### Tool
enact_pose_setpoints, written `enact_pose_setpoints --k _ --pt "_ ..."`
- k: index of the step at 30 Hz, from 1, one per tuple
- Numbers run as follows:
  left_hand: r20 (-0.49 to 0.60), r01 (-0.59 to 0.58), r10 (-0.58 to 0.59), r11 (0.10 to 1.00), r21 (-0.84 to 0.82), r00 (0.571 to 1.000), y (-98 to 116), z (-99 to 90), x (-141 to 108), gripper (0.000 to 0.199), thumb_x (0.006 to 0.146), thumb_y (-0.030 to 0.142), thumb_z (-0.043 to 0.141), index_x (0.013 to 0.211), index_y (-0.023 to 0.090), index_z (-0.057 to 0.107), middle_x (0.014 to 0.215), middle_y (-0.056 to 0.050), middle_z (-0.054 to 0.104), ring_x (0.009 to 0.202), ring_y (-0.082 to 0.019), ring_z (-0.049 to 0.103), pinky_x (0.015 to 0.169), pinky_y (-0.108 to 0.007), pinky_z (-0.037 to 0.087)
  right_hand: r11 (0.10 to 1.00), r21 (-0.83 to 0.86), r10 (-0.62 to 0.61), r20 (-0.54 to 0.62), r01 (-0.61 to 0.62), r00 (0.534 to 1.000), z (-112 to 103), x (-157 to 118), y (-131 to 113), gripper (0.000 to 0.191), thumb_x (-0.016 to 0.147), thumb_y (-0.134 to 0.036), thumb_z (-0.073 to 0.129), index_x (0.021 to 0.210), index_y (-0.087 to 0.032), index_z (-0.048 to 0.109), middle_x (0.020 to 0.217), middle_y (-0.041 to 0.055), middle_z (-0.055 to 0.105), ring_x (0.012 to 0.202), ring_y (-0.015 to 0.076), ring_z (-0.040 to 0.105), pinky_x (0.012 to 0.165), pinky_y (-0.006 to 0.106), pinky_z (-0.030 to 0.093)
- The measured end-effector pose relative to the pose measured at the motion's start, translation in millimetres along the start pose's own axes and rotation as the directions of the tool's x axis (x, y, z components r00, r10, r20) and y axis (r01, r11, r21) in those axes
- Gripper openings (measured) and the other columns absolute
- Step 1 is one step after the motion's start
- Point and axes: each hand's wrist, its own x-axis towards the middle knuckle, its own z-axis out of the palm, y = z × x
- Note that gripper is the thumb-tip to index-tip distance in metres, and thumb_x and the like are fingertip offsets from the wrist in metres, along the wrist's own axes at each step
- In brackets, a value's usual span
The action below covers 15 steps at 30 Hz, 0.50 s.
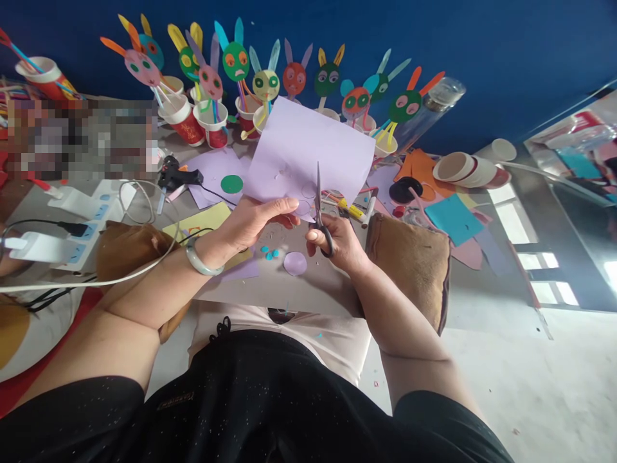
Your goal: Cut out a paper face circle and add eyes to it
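Observation:
My left hand (270, 215) pinches the lower edge of a large sheet of lilac paper (313, 138), held up above the table. Small circles are outlined near that edge. In my right hand (342, 244) is a pair of black-handled scissors (319, 206), blades pointing up beside the paper's lower edge. Whether the blades touch the paper I cannot tell. Below the hands lies a cut lilac paper disc (295, 263), with several small blue paper bits (268, 253) to its left. A green paper disc (232, 184) rests on another lilac sheet at the left.
Paper cups (180, 119) with rabbit-faced paper figures (236, 61) line the back. A black glue gun (180, 175) and a white power strip (96, 218) with cables are left. Brown cushions (409, 263) flank my arms. Stacked cups (470, 170) and blue paper (454, 215) lie right.

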Motion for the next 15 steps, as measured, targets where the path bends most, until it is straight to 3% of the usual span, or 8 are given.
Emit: enact_pose_setpoints --k 15 --pt "-0.002 -0.056 0.056 0.998 0.042 0.998 6.2 -1.6 -1.7 0.035 0.075 0.049 0.091 0.077 0.018 0.075 0.075 -0.002 0.076 0.073 -0.019 0.076 0.071 -0.032 0.062 1.0 -0.006 0.01 0.008 -0.01 1.0 -0.7 -0.6 -2.0 0.076 0.075 -0.094 0.068 0.061 -0.021 0.054 0.051 0.0011 0.059 0.051 0.0118 0.044 0.054 0.03 0.033"
